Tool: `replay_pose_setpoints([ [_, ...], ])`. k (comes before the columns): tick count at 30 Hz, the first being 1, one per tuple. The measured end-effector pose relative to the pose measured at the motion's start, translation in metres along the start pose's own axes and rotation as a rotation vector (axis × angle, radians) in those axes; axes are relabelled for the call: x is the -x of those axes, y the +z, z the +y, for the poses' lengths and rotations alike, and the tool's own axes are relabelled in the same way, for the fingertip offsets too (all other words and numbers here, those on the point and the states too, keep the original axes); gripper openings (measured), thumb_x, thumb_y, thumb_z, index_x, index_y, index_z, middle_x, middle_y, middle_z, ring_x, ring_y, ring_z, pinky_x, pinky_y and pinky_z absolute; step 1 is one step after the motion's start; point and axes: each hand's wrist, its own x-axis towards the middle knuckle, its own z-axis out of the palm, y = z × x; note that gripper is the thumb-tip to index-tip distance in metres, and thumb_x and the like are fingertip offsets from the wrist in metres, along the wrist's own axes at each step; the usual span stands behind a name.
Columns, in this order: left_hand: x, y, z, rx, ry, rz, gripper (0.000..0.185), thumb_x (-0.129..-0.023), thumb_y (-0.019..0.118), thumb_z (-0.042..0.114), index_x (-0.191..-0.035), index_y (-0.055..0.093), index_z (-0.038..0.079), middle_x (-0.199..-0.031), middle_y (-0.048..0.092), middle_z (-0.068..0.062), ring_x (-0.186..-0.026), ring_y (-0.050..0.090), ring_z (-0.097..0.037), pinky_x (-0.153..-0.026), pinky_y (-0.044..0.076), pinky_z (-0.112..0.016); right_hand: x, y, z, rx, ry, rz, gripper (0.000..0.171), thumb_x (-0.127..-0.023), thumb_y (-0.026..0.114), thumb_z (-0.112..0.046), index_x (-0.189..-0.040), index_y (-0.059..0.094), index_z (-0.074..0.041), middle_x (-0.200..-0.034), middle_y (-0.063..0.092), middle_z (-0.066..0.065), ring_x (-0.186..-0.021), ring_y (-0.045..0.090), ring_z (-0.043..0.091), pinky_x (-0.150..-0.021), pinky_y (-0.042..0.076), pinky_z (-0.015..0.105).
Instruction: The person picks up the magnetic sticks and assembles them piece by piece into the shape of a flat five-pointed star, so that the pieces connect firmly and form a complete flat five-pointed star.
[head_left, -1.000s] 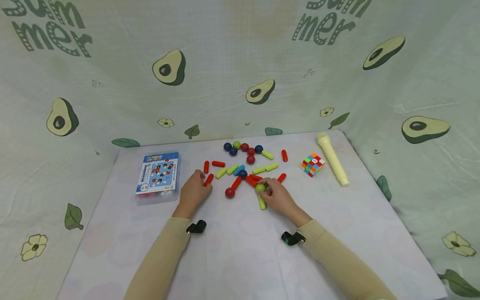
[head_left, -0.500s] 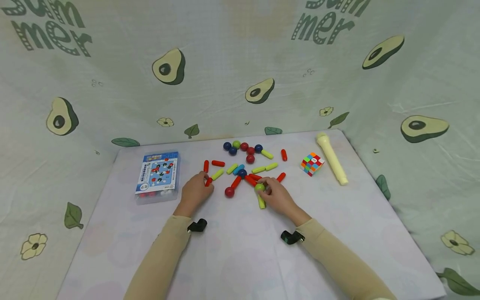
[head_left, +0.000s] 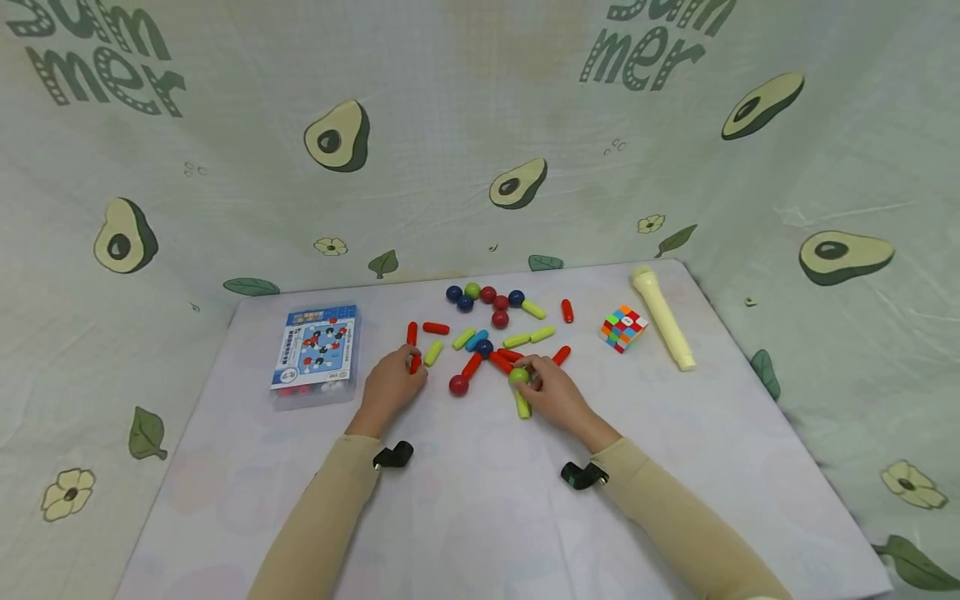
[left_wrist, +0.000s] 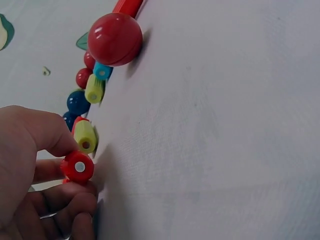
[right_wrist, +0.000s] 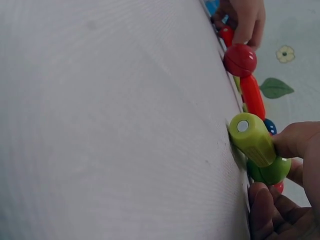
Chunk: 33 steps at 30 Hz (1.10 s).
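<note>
My left hand (head_left: 393, 382) pinches a red magnetic rod (left_wrist: 79, 167) between thumb and fingers, its round end facing the left wrist camera. Another red rod (head_left: 412, 332) lies just beyond it, and a yellow-green rod (head_left: 432, 353) lies to its right. My right hand (head_left: 557, 392) grips a green ball (head_left: 518, 377), with a yellow-green rod (right_wrist: 252, 140) sticking out from it toward me. From a dark blue ball (head_left: 485, 349), one red rod (head_left: 472, 365) runs to a red ball (head_left: 458, 385) and another red rod (head_left: 500, 362) reaches toward the green ball.
Several blue, red and green balls (head_left: 500, 319) cluster at the back. Loose rods (head_left: 516, 341) lie around the middle. A boxed set (head_left: 315, 354) stands left; a puzzle cube (head_left: 623, 328) and a pale yellow toy microphone (head_left: 664, 318) lie right.
The red rod in my left hand has turned to point more directly away from me. The nearby yellow-green rod has shifted left and swung steeper. My right hand stays in place.
</note>
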Motion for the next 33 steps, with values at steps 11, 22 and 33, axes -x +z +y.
replay_pose_setpoints([
  [11, 0.025, -0.003, 0.005, 0.129, -0.004, -0.184, 0.034, -0.093, 0.069, 0.025, -0.124, 0.060, 0.014, -0.082, 0.057, -0.005, -0.073, 0.053, -0.021, -0.063, 0.042, -0.031, 0.001, -0.001, 0.000, 0.002, -0.011, 0.006, 0.032, -0.098, 0.069, -0.026, -0.128, 0.062, -0.016, -0.107, 0.057, 0.003, -0.083, 0.053, 0.019, -0.069, 0.048, 0.032],
  [22, 0.043, 0.006, 0.018, 0.166, 0.093, -0.296, 0.030, -0.091, 0.076, 0.027, -0.113, 0.062, 0.013, -0.077, 0.059, -0.003, -0.069, 0.054, -0.019, -0.062, 0.045, -0.030, 0.000, -0.001, 0.000, -0.001, -0.008, -0.001, 0.034, -0.098, 0.069, -0.026, -0.130, 0.061, -0.015, -0.107, 0.057, 0.004, -0.084, 0.053, 0.019, -0.068, 0.048, 0.030],
  [33, 0.046, 0.016, 0.025, 0.185, 0.061, -0.245, 0.038, -0.090, 0.079, 0.035, -0.115, 0.062, 0.013, -0.076, 0.060, -0.002, -0.069, 0.055, -0.019, -0.061, 0.045, -0.029, 0.000, -0.001, 0.000, -0.002, -0.004, -0.004, 0.034, -0.099, 0.069, -0.026, -0.130, 0.061, -0.015, -0.107, 0.056, 0.004, -0.084, 0.053, 0.019, -0.068, 0.048, 0.030],
])
